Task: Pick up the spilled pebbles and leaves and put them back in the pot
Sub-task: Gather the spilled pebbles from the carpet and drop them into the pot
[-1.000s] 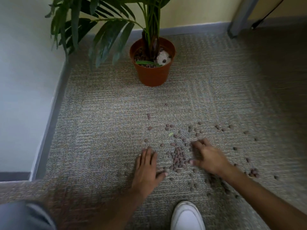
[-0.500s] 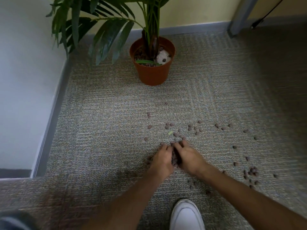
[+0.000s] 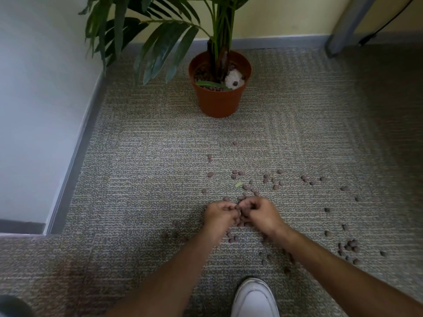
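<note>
Small brown pebbles (image 3: 272,180) lie scattered over the carpet in front of me, with another cluster (image 3: 349,247) at the right. A tiny green leaf scrap (image 3: 238,184) rests among them. My left hand (image 3: 218,217) and my right hand (image 3: 261,213) are pressed together low on the carpet, fingers curled around a heap of pebbles between the palms. The orange pot (image 3: 218,100) with a palm plant stands upright farther back, holding pebbles, a fallen leaf and a white stone.
A white wall (image 3: 34,110) with a grey skirting runs along the left and juts out at the lower left. My white shoe (image 3: 254,298) sits at the bottom edge. A grey post (image 3: 345,21) stands at the back right. Palm fronds (image 3: 146,35) overhang the carpet left of the pot.
My hands were flat and apart on either side of the pebble pile; they have swept together and curled shut around it. The view has shifted slightly.
</note>
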Tool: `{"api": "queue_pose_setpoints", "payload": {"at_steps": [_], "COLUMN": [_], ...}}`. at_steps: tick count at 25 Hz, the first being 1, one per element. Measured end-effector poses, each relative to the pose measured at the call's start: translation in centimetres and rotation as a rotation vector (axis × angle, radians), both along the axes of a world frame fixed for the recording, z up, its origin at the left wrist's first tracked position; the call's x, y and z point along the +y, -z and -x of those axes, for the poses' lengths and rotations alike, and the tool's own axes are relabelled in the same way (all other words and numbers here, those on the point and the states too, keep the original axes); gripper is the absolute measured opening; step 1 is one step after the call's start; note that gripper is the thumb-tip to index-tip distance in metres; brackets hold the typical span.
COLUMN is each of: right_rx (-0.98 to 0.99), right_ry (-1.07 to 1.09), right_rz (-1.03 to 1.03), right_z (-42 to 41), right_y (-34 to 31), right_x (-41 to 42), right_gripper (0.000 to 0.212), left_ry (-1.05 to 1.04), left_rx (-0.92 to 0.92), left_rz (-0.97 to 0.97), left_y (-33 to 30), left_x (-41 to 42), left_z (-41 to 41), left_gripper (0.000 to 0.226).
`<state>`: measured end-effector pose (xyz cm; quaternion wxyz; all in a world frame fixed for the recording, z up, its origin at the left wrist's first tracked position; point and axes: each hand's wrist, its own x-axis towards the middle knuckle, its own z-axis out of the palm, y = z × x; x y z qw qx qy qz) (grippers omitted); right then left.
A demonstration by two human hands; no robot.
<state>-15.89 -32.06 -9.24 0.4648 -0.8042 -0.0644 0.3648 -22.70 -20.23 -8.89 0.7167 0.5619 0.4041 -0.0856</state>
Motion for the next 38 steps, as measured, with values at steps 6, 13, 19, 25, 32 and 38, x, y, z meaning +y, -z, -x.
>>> {"api": "queue_pose_setpoints", "payload": {"at_steps": [6,13,19,25,32,38], "right_rx": [0.33,0.46,0.672,0.802,0.586,0.428], "right_ry": [0.261,0.18,0.164,0.355,0.531,0.611], "right_rz": [-0.155,-0.127,-0.127,-0.338,-0.647,-0.725], "right_z": [-2.1,-4.0,-6.8,-12.9,-21.4,-24.1], "right_y": [-0.2,-0.2,-0.7,-4.1,-12.6,-16.2], "right_x": [1.7,3.4,3.6,5.3,12.0,17.7], "right_gripper": [0.027,0.033,0.028,0.035,0.026,0.022], "left_ry": [-0.15,0.083,-0.023,-0.238,-0.388,-0.425], "left_rx": [0.003,-0.059,-0.053,-0.162,-0.231,-0.302], "left_rz": [0.351,0.428,0.437,0.518,0.475,0.481], "left_y": [-1.0,-2.6,-2.9,-5.2,-11.9,-15.4], "left_x": [1.9,4.2,6.5,10.6,16.0,17.8], "left_z": [-0.7,-2.3,-3.8,-7.7,-16.0,-20.6], "left_gripper": [0.022,0.029,0.026,0.021,0.028,0.032]}}
